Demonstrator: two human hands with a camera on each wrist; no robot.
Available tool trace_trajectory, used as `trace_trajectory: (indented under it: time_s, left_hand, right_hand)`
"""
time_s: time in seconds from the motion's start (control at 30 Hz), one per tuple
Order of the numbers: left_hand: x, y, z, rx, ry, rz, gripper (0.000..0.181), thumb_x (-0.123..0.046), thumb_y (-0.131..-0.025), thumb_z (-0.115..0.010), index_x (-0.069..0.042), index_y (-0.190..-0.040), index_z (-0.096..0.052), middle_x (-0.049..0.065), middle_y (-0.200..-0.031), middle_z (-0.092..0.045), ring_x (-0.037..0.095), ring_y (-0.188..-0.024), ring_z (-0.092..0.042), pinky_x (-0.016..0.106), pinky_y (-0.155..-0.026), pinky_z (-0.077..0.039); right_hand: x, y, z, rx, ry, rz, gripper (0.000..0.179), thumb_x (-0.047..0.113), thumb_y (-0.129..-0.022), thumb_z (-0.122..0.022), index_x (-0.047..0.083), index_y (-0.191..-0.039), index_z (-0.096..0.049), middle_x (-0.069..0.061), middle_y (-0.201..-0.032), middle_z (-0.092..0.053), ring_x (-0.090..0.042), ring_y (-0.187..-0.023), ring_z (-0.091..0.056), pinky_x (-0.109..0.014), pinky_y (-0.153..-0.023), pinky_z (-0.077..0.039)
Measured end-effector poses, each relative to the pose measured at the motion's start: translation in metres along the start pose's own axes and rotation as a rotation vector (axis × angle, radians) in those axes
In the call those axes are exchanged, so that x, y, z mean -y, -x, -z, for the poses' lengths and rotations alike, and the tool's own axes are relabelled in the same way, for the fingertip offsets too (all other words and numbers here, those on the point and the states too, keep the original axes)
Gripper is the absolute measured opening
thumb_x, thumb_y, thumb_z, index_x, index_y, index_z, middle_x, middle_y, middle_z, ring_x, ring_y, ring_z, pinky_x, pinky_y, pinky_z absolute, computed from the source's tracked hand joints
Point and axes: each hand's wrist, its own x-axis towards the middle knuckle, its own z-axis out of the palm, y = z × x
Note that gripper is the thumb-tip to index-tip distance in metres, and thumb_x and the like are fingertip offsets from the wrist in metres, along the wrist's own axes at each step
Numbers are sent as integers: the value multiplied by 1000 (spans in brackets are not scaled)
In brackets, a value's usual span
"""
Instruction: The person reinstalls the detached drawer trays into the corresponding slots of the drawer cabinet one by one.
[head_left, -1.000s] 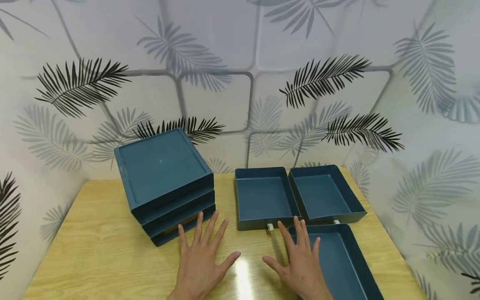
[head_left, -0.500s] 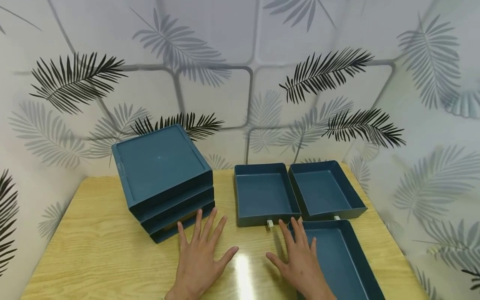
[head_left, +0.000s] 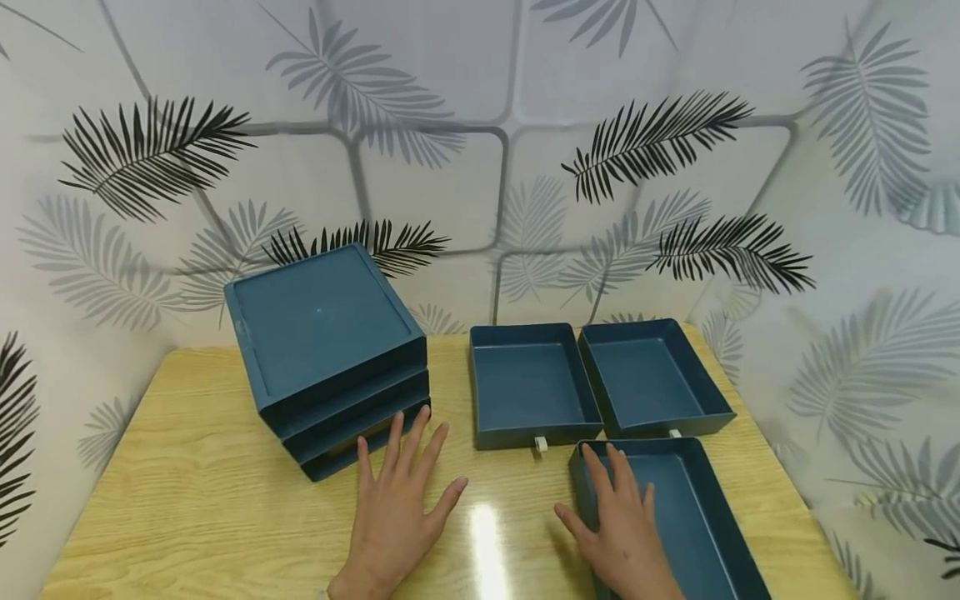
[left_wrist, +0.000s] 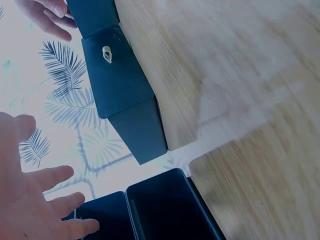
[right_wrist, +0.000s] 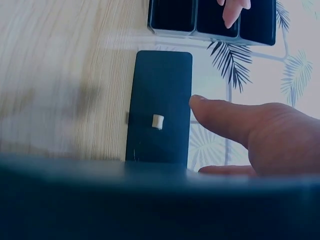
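Observation:
My left hand (head_left: 393, 517) is spread with straight fingers in front of a blue drawer cabinet (head_left: 326, 325); its fingertips overlap the lowest slot in the head view. My right hand (head_left: 626, 533) has extended, slightly bent fingers over the left part of the near blue drawer (head_left: 690, 508), with fingertips right at its far rim and the thumb left of it. Neither hand grips anything. In the left wrist view the open left palm (left_wrist: 30, 210) shows beside the dark cabinet slots (left_wrist: 165, 205). The right thumb (right_wrist: 225, 117) shows in the right wrist view, above the near drawer's blurred wall (right_wrist: 160, 215).
Two more blue drawers, one at the back middle (head_left: 534, 387) and one at the back right (head_left: 652, 379), stand side by side. A small white pull (head_left: 541, 444) sits on the front of the first. Behind the wooden table (head_left: 187, 500) rises a leaf-patterned wall (head_left: 427, 83).
My right hand has shifted to the right, from the near drawer's left corner to over the drawer. The left hand has moved only slightly. The head view has tilted down a little.

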Motion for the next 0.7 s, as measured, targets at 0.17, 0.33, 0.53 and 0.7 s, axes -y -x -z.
trace_trajectory:
  time_s: [0.17, 0.33, 0.53, 0.7]
  left_hand:
    - [3, -3, 4, -113, 75, -36, 68, -52, -98, -65, -26, -158, -47, 2, -169, -39, 31, -156, -38, 75, -118, -28]
    - [10, -5, 8, -289, 170, -133, 52, -40, -100, -66, -16, -146, -61, 7, -155, -56, 32, -143, -53, 67, -112, -41]
    - [16, -11, 21, -487, 243, -213, 39, -33, -106, -56, -10, -135, -69, 8, -137, -67, 30, -126, -62, 48, -102, -48]
    - [21, -14, 34, -566, 258, -213, 32, -24, -103, -59, -9, -129, -73, 9, -128, -71, 31, -117, -65, 43, -97, -48]
  right_hand:
    - [-9, 2, 3, 26, 6, -55, 89, 50, -94, -72, 13, -164, -32, -33, -166, -26, -59, -149, -32, -87, -112, -12]
    - [-17, 4, 0, 54, 11, -83, 88, 54, -94, -69, 12, -163, -35, -33, -162, -33, -60, -145, -38, -88, -111, -11]
    - [-24, 7, -2, 72, 5, -95, 82, 56, -95, -67, 11, -160, -41, -30, -157, -44, -57, -139, -47, -89, -109, -11]
    - [-27, 11, -3, 104, 3, -119, 82, 61, -95, -64, 10, -157, -45, -27, -151, -53, -55, -137, -51, -88, -109, -12]
